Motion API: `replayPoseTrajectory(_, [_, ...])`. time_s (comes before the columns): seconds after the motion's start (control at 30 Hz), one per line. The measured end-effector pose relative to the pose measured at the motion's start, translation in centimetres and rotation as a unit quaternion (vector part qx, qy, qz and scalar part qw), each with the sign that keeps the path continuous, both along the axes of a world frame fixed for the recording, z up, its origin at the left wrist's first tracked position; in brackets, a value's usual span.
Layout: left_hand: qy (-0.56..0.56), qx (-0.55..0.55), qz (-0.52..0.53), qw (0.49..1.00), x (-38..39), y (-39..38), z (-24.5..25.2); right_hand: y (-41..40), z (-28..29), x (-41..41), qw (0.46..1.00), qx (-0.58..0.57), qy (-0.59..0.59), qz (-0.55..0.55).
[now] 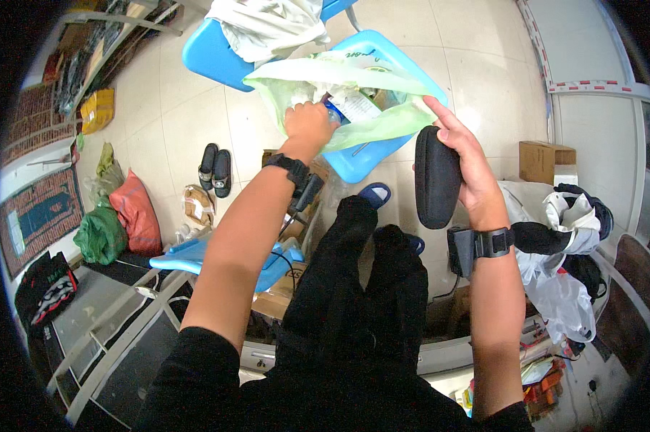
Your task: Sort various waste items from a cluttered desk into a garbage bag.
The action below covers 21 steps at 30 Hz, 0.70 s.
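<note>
A light green plastic bag (352,70) lies wide open on a blue plastic chair (352,162), with crumpled packaging and a white printed packet (362,108) inside. My left hand (309,124) reaches into the bag's left side, its fingers curled against a clear and blue plastic item (333,114); whether it grips this is partly hidden. In my right hand (465,156) is a black zippered hard case (437,178), held upright against the palm, while the extended index finger touches the bag's right rim. Both wrists wear black straps with small devices.
Another blue chair (211,54) with a white cloth (271,27) stands beyond. Black slippers (215,170), a red sack (136,216) and a green sack (100,232) are at left. A cardboard box (538,162) and a white plastic bag (562,302) are at right.
</note>
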<state>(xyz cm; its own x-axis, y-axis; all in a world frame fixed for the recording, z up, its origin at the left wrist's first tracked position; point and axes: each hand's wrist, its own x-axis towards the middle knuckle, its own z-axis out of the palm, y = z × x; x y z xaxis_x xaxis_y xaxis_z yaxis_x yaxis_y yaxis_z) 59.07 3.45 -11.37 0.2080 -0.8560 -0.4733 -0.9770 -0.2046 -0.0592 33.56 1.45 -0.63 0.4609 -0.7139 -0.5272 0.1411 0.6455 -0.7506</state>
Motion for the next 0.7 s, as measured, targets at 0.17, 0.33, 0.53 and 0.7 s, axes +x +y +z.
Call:
replayPoseTrajectory(0.17, [-0.069,0.011,0.006,0.998,0.1,1.9,-1.2,0.1,0.0,0.4,1.000,0.021,-0.023,-0.005])
replayPoseTrajectory(0.33, [-0.056,-0.013,0.002,0.998,1.5,4.0,-0.9,0.3,-0.1,0.8,0.998,0.036,-0.032,-0.033])
replayPoseTrajectory(0.53, [0.039,-0.077,-0.024,0.996,2.7,2.7,2.9,-0.2,-0.4,1.9,0.996,0.043,-0.032,-0.076])
replayPoseTrajectory(0.7, [0.171,-0.114,-0.035,0.978,2.6,3.4,-2.2,-1.0,-0.3,3.1,0.992,0.064,-0.055,-0.095])
